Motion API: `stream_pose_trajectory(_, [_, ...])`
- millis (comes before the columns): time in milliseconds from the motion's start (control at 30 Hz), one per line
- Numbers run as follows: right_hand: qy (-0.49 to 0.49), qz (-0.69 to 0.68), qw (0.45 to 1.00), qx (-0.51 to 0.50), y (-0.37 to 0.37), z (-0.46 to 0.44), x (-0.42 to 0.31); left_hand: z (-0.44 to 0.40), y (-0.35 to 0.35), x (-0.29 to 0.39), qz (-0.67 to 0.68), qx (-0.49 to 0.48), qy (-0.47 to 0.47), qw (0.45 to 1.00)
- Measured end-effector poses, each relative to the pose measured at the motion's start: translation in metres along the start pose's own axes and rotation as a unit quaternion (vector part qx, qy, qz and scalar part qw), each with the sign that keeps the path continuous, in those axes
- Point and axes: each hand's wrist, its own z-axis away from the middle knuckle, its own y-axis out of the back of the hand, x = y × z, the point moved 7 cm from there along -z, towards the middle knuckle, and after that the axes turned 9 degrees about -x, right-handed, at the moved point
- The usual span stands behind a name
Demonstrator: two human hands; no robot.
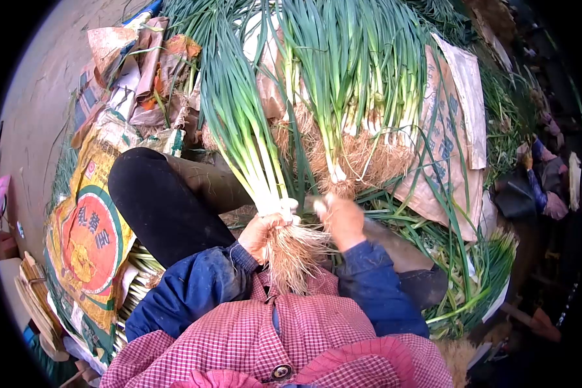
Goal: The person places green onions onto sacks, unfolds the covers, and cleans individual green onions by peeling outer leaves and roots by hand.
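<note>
A bunch of green onions (255, 152) with white stems and long green leaves lies pointing away from me. My left hand (263, 236) is closed around its white base, and its pale roots (297, 255) hang toward my lap. My right hand (340, 220) is beside the roots, slightly blurred, with its fingers bent together; what they hold, if anything, cannot be made out. Just beyond my right hand lies a small group of onions (334, 149) with brown roots. More onions (385, 97) are spread out behind it, roots toward me.
A yellow and red printed sack (90, 239) lies at the left, beside my dark-trousered knee (152, 194). Another printed sack (456, 187) is at the right, near loose green leaves (459, 278). Crumpled bags (145, 71) lie at the upper left.
</note>
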Motion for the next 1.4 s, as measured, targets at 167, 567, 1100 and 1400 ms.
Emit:
stream_pose_trajectory(167, [-0.041,0.0,0.993,0.107,0.058,-0.054,-0.014,0.004,-0.03,-0.001,-0.038,-0.007,-0.019,0.999])
stream_pose_trajectory(567, [0.038,-0.173,0.984,0.013,0.025,-0.067,-0.021,-0.015,0.0,0.006,-0.058,-0.023,-0.081,0.995])
stream_pose_trajectory(1100, [-0.033,-0.091,0.98,0.174,-0.001,-0.109,0.021,-0.017,0.006,0.006,-0.111,0.047,-0.066,0.991])
stream_pose_trajectory(1400, [-0.038,-0.07,0.994,0.079,0.008,-0.106,0.001,-0.014,0.004,0.003,-0.063,0.03,-0.083,0.994])
